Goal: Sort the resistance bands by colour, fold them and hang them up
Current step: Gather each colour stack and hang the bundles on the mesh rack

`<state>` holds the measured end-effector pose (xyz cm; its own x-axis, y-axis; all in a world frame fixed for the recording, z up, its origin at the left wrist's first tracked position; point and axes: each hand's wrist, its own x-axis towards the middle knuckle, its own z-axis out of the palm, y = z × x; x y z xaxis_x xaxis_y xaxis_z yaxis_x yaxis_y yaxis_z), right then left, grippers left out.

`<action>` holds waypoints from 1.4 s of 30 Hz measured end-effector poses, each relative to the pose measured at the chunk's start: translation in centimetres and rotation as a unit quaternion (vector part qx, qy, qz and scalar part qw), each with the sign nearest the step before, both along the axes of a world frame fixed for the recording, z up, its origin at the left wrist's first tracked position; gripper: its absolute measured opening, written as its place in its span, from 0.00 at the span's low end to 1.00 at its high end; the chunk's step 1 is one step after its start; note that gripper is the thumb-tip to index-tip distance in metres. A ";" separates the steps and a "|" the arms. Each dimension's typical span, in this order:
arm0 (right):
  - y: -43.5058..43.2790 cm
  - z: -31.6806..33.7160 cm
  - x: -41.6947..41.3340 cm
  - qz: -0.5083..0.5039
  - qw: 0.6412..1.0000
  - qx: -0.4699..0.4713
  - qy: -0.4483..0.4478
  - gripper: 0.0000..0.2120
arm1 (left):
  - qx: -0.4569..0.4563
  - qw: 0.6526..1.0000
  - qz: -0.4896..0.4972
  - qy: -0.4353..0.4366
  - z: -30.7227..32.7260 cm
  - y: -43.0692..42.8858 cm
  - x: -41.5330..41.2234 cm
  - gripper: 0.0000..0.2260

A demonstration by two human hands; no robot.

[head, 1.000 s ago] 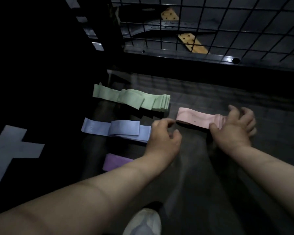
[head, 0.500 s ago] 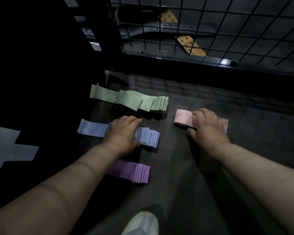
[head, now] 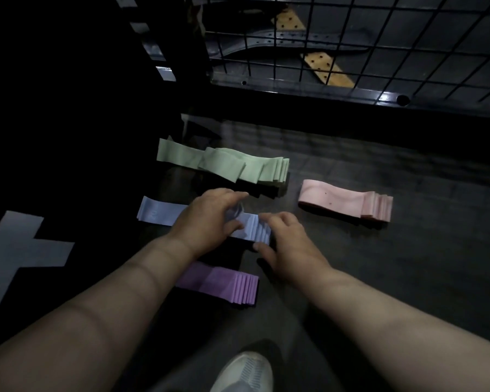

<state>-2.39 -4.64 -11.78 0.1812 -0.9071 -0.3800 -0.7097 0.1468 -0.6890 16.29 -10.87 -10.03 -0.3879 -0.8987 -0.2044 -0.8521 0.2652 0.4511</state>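
Gripping the blue bands point(head: 159, 215), both hands meet over the right half of that stack on the dark surface point(head: 379, 278). The left hand point(head: 207, 219) lies on top of the stack. Its fingers curl over the far edge, its thumb sits at the near edge, and a raised fold of blue shows between them. The right hand point(head: 292, 247) closes on the stack's right end, where the layered edges fan out: fingers on top, thumb against the near side. The left end of the blue bands sticks out flat beyond the left wrist.

4 colour groups lie on the surface, each apart from the others. The green bands point(head: 224, 164) lie just beyond the blue ones, a loose stack with 1 piece askew on top. The pink bands point(head: 343, 203) lie to the right, well apart from both hands. The purple bands point(head: 224, 281) lie nearest the person, partly hidden under the left forearm (only their right half shows).

Behind the bands stands a black wire mesh point(head: 351, 38) panel, with a yellow perforated strip point(head: 326, 66) seen through it. A pale shoe point(head: 244, 372) shows at the bottom edge, and a grey cross-shaped mark point(head: 17, 250) lies in the dark area to the left.
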 end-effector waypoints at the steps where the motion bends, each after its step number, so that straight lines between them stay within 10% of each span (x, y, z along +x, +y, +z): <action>1: 0.1 -0.2 0.4 -0.006 1.000 0.002 -0.007 0.26 | 0.000 1.000 -0.004 0.013 -0.3 0.1 -0.2 0.27; 13: 0.5 -0.7 2.3 -0.129 0.991 -0.007 0.034 0.24 | 0.067 0.990 -0.018 0.120 -3.0 2.1 -0.1 0.38; 18: 0.5 -0.4 3.4 -0.229 0.970 0.015 -0.081 0.21 | 0.038 0.981 0.042 0.184 -3.3 2.7 0.0 0.23; 29: -0.6 -0.5 4.2 -0.275 0.961 0.038 -0.025 0.07 | -0.056 0.954 0.172 0.238 -3.5 3.4 -0.4 0.18; 32: -0.6 -0.8 4.1 -0.296 0.954 0.047 -0.026 0.06 | -0.053 0.873 0.424 0.237 -2.9 4.0 0.3 0.15; 37: -0.8 -1.3 4.4 -0.310 0.949 0.048 -0.027 0.07 | 0.134 0.579 0.736 0.325 -4.2 2.3 4.4 0.21; 42: -0.9 -1.4 4.3 -0.303 0.952 0.047 -0.019 0.08 | 0.136 0.580 0.759 0.263 -4.0 0.7 5.2 0.26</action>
